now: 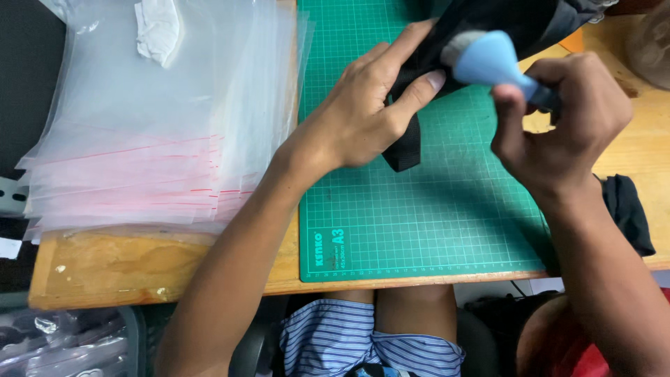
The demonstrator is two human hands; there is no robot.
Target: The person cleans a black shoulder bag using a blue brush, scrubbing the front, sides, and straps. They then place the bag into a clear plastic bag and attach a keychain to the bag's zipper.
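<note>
My left hand [366,112] presses and pinches a black fabric piece [408,143] against the green cutting mat [419,223], fingers spread over the cloth. My right hand [565,119] grips the handle of a light blue brush-like tool [488,59], whose head rests on the black fabric near the mat's far edge. The upper part of the fabric bunches up at the top of the view.
A stack of clear zip bags [146,119] with red seal lines lies on the left of the wooden table [125,265]. Another black cloth [628,209] sits at the right edge. My striped shorts [349,342] show below the table's front edge.
</note>
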